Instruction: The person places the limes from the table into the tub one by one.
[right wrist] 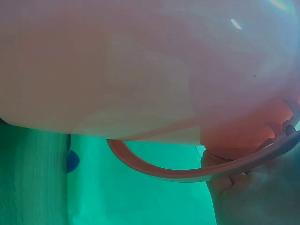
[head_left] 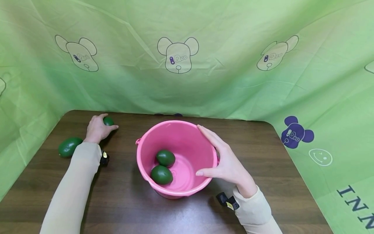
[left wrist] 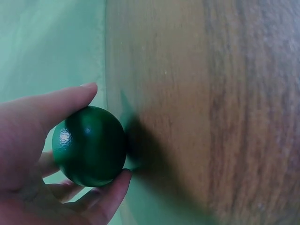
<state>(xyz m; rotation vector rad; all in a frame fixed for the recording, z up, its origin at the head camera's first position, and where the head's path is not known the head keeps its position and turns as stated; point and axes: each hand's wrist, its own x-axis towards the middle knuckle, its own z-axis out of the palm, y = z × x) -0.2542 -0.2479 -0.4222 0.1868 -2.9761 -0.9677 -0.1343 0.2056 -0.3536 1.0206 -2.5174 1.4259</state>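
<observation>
The left hand (head_left: 97, 130) grips an avocado (head_left: 108, 121), ten o'clock from the bucket (head_left: 187, 139). The right hand (head_left: 226, 159) clasps its rim (head_left: 215, 158) at three o'clock.

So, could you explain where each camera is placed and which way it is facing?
Head: worn on the head, facing forward and down at the round pink plastic bucket; left hand, right hand and pale sleeves show.
Left wrist: on that wrist, facing the held rounded glossy green fruit; thumb and fingers show.
Right wrist: on that wrist, facing the bucket's outer wall and curved pink handle; part of that hand shows.
Shared: head and left wrist both show that fruit; head and right wrist, the bucket.
</observation>
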